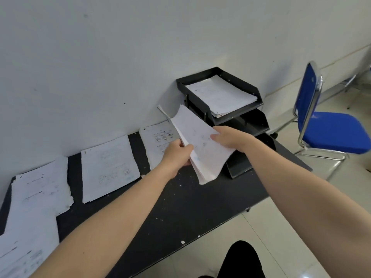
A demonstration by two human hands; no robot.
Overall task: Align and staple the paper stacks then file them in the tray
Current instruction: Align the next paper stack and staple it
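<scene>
- paper stack (200, 145) held tilted in the air above the black table (180, 207), just before the tray (218, 93); light, floppy, sheets likely to slide, near corner sagging
- left hand (176, 153) pinches its left edge, right hand (228, 137) grips the right edge; probably best held by opposite edges

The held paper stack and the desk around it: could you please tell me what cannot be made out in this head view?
- Held paper stack: any staple; print is blurred, and the left hand and right hand cover its edges.
- Bottom tier of the black tray: contents, hidden behind the stack and right arm.
- Middle tier: too dark to tell.
- Stapler: none visible.
- Leftmost sheets: cut off by the frame edge.
</scene>
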